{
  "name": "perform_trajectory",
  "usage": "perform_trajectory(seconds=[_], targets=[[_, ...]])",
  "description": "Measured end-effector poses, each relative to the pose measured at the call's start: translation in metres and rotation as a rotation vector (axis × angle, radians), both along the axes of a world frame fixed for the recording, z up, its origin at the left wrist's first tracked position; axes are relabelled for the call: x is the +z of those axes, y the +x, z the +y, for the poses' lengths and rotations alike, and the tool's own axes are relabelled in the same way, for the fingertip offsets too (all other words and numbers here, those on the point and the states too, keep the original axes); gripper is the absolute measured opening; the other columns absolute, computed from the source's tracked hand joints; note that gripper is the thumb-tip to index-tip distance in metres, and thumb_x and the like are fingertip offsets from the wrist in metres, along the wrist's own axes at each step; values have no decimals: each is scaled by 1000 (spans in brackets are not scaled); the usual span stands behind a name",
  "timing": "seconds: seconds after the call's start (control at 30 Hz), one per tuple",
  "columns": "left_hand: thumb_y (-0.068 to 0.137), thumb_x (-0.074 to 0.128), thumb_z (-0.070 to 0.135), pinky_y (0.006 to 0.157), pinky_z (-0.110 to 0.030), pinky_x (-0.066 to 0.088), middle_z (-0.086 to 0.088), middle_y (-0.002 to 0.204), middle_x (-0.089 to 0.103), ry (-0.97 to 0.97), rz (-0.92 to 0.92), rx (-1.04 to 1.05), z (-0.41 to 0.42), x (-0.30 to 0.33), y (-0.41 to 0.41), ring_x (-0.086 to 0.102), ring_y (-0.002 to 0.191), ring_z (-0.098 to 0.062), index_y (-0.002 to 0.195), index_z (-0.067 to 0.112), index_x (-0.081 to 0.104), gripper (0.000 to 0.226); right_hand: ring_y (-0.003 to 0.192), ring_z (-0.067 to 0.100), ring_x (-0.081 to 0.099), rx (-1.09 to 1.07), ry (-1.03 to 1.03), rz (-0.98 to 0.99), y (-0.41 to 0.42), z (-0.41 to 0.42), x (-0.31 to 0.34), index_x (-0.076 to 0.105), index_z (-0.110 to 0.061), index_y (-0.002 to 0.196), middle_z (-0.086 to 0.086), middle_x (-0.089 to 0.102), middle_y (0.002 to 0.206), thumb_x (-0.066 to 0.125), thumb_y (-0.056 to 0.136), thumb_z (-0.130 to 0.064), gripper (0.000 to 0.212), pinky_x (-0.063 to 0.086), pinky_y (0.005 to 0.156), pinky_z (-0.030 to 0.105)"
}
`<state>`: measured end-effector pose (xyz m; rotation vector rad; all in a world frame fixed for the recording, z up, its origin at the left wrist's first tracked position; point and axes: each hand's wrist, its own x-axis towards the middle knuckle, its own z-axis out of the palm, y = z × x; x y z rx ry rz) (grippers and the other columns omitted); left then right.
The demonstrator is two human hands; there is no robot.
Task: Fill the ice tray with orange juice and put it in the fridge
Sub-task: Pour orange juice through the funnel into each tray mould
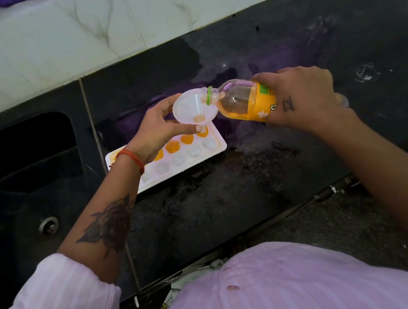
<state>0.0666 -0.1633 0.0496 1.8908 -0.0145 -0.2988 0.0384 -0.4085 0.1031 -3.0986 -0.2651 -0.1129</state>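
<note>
The right hand grips a tilted clear plastic bottle of orange juice — its mouth over a white plastic funnel pinched by the left hand. Beneath that hand, a white ice tray lies on the dark desk, its far row orange.

Nothing reads clearly. The bottle carries an orange label with white lettering and a green patch of print, both too blurred and partly covered to make out, perhaps a brand name.

Left hand holding funnel over ice tray, right hand tipping juice bottle
</note>
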Motion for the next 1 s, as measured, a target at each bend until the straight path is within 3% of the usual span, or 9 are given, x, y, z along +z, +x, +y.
perform_trajectory(seconds=[0.2, 0.4, 0.63, 0.9, 1.0], targets=[[69, 79, 5, 86, -24, 53, -1, 126, 59, -28, -9, 6, 4, 3, -4, 56, 116, -19, 131, 20, 51, 69, 102, 32, 59, -4, 78, 53, -3, 3, -2, 43, -32, 136, 7, 64, 113, 77, 68, -41, 77, 35, 73, 32], [68, 80, 5, 88, -25, 54, 0, 127, 60, -70, -10, 28, 15, 7, -14, 58, 115, -18, 130, 21, 52, 69, 105, 31, 58, 4, 173, 84, -8, 14, 2, 43, -34, 137, 5, 65, 115, 80, 63, -39, 82, 37, 74, 31], [64, 83, 5, 96, -42, 52, -3, 128, 61, -77, -3, 84, 47, 8, -36, 59, 117, -22, 132, 20, 53, 76, 104, 28, 58, 93, 180, 93, -16, 43, 2, 41, -35, 138, 3, 64, 117, 78, 66, -41, 81, 39, 74, 31], [60, 83, 0, 96, -44, 51, -2, 128, 61, -59, 15, 196, 89, 12, -71, 59, 116, -24, 123, 25, 56, 73, 107, 29, 57, 195, 146, 90, -23, 80, 5, 39, -36, 139, 3, 61, 122, 78, 66, -40, 82, 34, 73, 30], [62, 82, -3, 96, -39, 51, -1, 126, 61, -55, 20, 230, 103, 12, -83, 57, 118, -21, 120, 25, 57, 69, 107, 30, 56, 211, 118, 78, -26, 91, 5, 39, -36, 139, 3, 61, 122, 78, 66, -40, 82, 34, 73, 30]])
